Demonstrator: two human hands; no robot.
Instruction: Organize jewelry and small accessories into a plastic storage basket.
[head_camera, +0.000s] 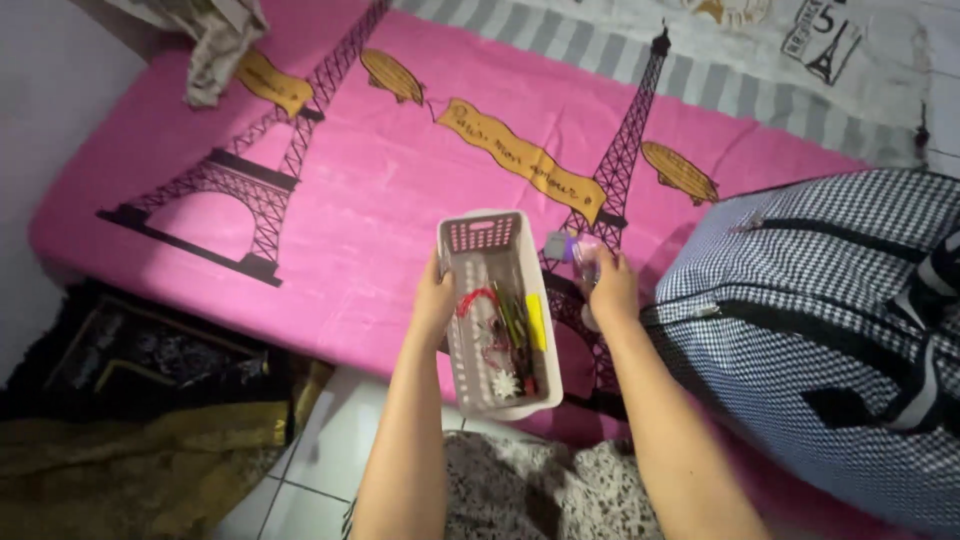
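A pink bed (380, 190) printed with towers lies under both hands; a checked bag (830, 330) sits just right of the right hand (612, 290). The left hand (435, 300) grips the left wall of a pale slotted basket (497, 315) with fingers curled; the right fingers pinch a small purple-capped bottle (578, 252) just beside the basket's right rim.

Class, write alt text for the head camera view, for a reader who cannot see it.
A person's left hand grips the side of a small white slotted basket of pens and small items on a pink bedsheet printed with towers, while the right hand holds a small purple-capped bottle beside it. A black-and-white checked bag lies to the right.
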